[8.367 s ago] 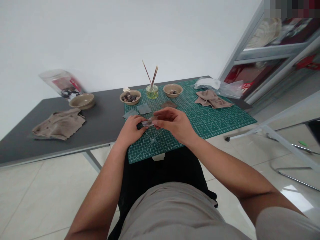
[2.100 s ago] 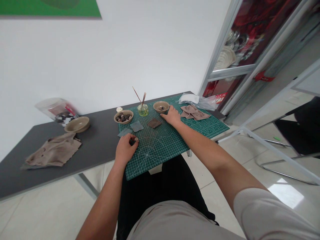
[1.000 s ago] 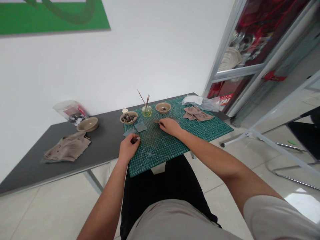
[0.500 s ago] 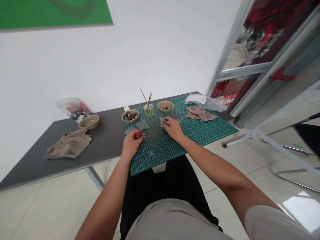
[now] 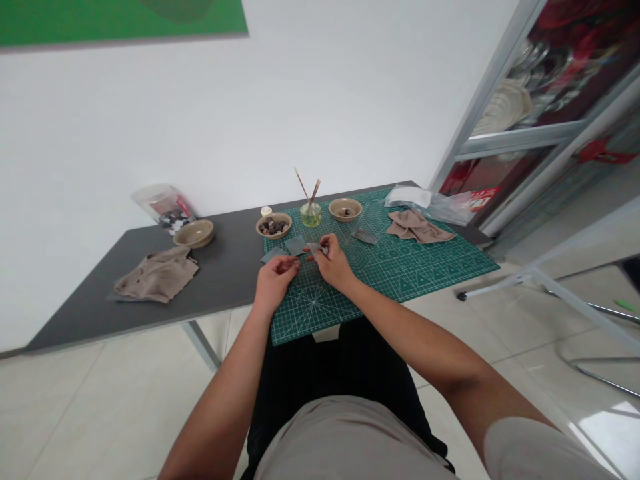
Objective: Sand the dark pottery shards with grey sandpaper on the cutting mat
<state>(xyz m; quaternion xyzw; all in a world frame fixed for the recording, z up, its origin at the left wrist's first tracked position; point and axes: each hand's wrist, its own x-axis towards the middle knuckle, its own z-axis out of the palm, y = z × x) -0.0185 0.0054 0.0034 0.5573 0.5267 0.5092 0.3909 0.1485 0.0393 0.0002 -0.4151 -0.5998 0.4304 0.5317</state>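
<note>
- The bench (image 5: 225, 267) fills the middle of the room's view: a long, dark grey, matte top on pale metal legs, set against a white wall below a green panel (image 5: 115, 17).
- A seated person in a pale T-shirt and dark trousers (image 5: 345, 393) leans both forearms over a green self-healing cutting mat (image 5: 425, 267), which is printed with a white grid and shapes and lies on the bench.
- The right grip (image 5: 334, 263) is closed, thumb and fingertips pinching a small grey flat piece (image 5: 317, 249) that sticks out toward the left grip.
- The left grip (image 5: 275, 283) is curled, its fingertips just beside that piece; I cannot tell whether it holds anything.
- Two rumpled, fraying taupe cloths lie apart, one on the bench (image 5: 157, 275), one on the mat (image 5: 420, 227).
- Three glazed stoneware bowls sit about: one holds dark pebbles (image 5: 273, 225), one holds a few small bits (image 5: 345, 209), and a shallow one stands on the bench (image 5: 194, 233).
- Thin sticks stand tilted in a glass jar of greenish liquid (image 5: 310, 215).
- Two grey abrasive squares (image 5: 295, 245) (image 5: 273, 255) lie on the mat just ahead of the left grip, and a dark flat piece (image 5: 364, 236) lies further right.
</note>
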